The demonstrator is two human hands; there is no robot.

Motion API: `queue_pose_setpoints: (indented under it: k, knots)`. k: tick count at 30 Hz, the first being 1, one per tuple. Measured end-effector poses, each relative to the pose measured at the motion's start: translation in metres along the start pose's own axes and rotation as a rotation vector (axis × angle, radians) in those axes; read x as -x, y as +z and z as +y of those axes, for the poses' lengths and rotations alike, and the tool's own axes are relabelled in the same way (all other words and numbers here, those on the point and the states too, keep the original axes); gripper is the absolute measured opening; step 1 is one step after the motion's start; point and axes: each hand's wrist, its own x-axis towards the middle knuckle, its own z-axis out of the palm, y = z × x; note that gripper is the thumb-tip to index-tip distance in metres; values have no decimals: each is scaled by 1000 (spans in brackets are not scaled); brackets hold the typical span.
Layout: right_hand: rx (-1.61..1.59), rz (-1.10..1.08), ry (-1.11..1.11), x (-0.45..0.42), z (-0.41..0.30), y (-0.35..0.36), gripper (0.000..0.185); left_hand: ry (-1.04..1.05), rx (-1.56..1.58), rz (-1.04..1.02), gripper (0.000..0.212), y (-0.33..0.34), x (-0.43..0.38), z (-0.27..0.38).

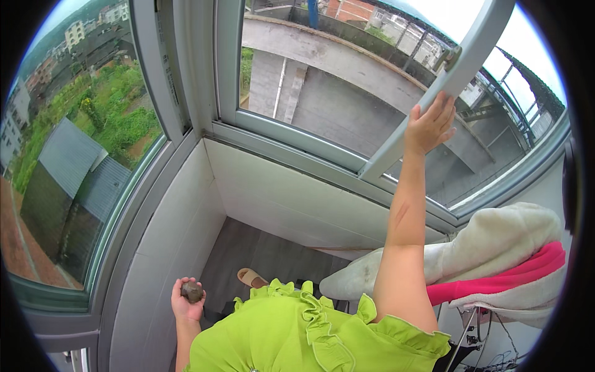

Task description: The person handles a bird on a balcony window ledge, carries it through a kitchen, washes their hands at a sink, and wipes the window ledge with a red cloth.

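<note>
My right hand (431, 123) is raised and laid with spread fingers on the grey upright frame of a sliding window (403, 144), below its metal latch (450, 58). It holds nothing, and the thumb rests at the frame's left side. At the lower left, my left hand (188, 300) is turned palm up beside the white wall. A brown, rounded, crumpled-looking lump (192, 292) lies in it with the fingers curled around; what it is made of I cannot tell.
White and pink cloths (502, 265) hang at the right above a wire rack with clips (479, 325). Another window (153, 153) stands at the left. Low white tiled walls (288, 186) meet in a corner over a dark floor (251, 242), where a sandalled foot (251, 277) shows.
</note>
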Motion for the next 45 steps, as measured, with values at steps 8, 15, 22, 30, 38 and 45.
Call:
queue_pose_setpoints:
  k: [8, 15, 22, 30, 38, 45]
  knots:
    - [-912, -368, -562, 56, -259, -70, 58, 114, 25, 2, 18, -36, 9, 14]
    - [-1179, -741, -62, 57, -403, -26, 79, 160, 118, 71, 18, -31, 18, 17]
    - [-1258, -694, 94, 64, -434, -21, 72, 262, 192, 269, 18, -77, 31, 5]
    - [-1546, -807, 176, 59, -425, -13, 68, 261, 264, 231, 20, -27, 8, 20]
    - [-2468, -1301, -774, 251, -363, -305, 40, 505, 398, 108, 30, 6, 49, 30]
    - [-2791, -1280, -1238, 287, -301, -457, 65, 764, 744, -234, 78, -39, 149, -6]
